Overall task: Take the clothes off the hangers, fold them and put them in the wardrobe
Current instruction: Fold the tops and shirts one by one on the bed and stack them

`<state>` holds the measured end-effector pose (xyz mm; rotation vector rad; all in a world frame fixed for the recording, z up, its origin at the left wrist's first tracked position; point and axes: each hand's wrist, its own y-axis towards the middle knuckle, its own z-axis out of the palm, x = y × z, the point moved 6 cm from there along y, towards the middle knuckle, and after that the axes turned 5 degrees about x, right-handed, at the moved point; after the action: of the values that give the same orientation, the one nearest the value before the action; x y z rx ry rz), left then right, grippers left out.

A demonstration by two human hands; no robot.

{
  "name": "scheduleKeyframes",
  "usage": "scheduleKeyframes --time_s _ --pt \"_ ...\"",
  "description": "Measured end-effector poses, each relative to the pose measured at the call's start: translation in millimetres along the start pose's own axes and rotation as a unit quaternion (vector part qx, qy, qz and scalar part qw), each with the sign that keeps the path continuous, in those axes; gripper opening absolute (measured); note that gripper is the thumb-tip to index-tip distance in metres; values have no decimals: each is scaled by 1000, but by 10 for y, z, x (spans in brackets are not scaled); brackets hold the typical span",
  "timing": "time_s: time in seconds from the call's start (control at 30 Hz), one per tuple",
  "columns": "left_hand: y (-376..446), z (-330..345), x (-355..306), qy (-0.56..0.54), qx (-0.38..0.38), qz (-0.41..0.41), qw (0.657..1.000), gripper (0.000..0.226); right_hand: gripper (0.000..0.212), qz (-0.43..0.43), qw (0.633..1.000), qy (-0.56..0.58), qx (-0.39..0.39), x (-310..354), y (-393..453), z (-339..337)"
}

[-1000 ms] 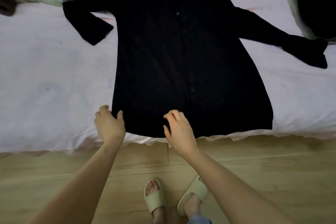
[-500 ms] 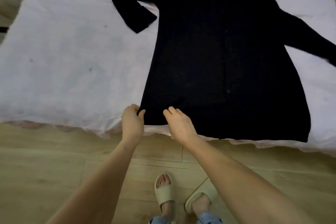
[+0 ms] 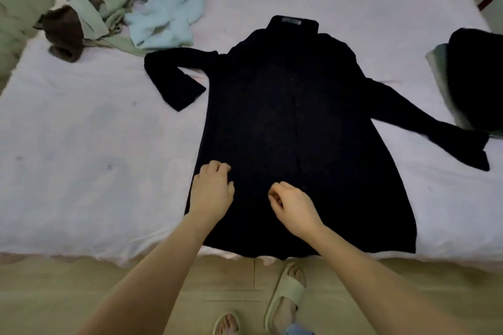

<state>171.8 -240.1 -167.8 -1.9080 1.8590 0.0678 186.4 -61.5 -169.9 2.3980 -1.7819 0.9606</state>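
A black long-sleeved shirt [image 3: 294,128] lies spread flat on the bed, collar away from me and hem at the bed's near edge. Its left sleeve [image 3: 174,81] is bent back on itself, and its right sleeve [image 3: 435,130] stretches out to the right. My left hand [image 3: 211,190] rests on the shirt's lower left side, over its edge, with the fingers bent. My right hand [image 3: 292,204] hovers over the lower middle of the shirt, fingers loosely curled, with no fabric visibly between them.
The bed has a pale sheet [image 3: 81,144]. A heap of green, light blue and brown clothes [image 3: 117,5] lies at the back left. A dark folded pile [image 3: 476,76] sits at the right edge. Wooden floor [image 3: 81,294] and my slippered feet [image 3: 285,296] are below.
Both hands let go of the hem's left corner and moved up onto the shirt's lower body. My view swung back and now shows the whole shirt.
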Motion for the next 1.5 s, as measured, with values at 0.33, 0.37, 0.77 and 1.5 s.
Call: scheduleKeyframes --time_s 0.33,0.37,0.77,1.5 --pt "1901 -221 -1038 59 27 50 997 44 16 29 997 -12 -67 -1354 1495 -1473" --pt "2061 -240 -1093 48 28 47 997 43 18 23 997 -10 -70 -1416 1657 -1575" --pt "4137 -603 -1448 0 23 80 997 39 27 -49 996 -45 -59 -1835 3829 -2507" --pt "5577 -368 -1469 -80 -9 78 994 22 9 -57 981 77 -170 -2237 4979 -2449"
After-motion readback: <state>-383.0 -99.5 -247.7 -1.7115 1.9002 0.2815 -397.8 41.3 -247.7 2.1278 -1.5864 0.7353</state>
